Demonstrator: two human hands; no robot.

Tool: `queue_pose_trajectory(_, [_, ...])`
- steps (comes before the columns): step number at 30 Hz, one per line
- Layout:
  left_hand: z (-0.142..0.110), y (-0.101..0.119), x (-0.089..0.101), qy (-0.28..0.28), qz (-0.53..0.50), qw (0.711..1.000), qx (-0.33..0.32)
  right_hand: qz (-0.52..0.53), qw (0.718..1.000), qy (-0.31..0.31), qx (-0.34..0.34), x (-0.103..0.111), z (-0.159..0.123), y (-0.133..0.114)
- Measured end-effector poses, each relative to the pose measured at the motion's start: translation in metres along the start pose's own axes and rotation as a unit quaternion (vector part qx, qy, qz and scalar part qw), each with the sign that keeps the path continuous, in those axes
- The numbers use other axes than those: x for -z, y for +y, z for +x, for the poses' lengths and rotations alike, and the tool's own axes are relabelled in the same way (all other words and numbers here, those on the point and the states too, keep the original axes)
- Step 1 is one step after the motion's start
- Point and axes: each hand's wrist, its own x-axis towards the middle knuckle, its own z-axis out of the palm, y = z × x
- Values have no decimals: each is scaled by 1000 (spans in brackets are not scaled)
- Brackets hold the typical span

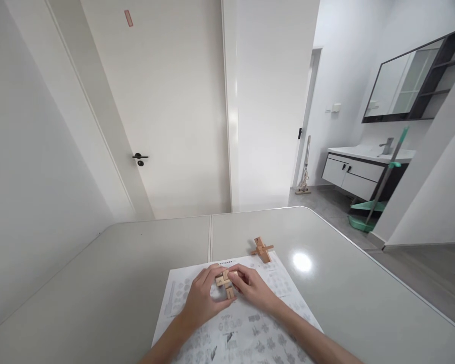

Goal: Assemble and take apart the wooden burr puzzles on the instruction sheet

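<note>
Between my two hands is a small wooden interlocking puzzle made of notched, light-brown pieces. My left hand curls round it from the left, its thumb at the lower end and its fingers at the top. From the right, my right hand pinches the upper right part with thumb and forefinger. Both hands are above a printed instruction sheet covered in small diagrams. Beyond them, near the sheet's top right corner, lies another wooden puzzle assembly, cross-shaped.
The sheet lies on a glossy grey table with a seam down its middle. Past the far edge stands a white door with a black handle. At the right are a washbasin cabinet, a mop and a green dustpan.
</note>
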Motion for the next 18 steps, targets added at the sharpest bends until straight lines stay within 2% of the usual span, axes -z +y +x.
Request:
queue_pose_trajectory(8, [-2, 0, -1, 1, 6, 1000, 2, 30, 999, -22, 6, 1, 0, 1])
queue_pose_trajectory(14, [0, 2, 0, 5, 2, 1000, 11, -2, 999, 12, 34, -4, 0, 8])
queue_pose_trajectory(18, [0, 4, 0, 6, -9, 1000, 16, 41, 999, -4, 1, -3, 0, 10])
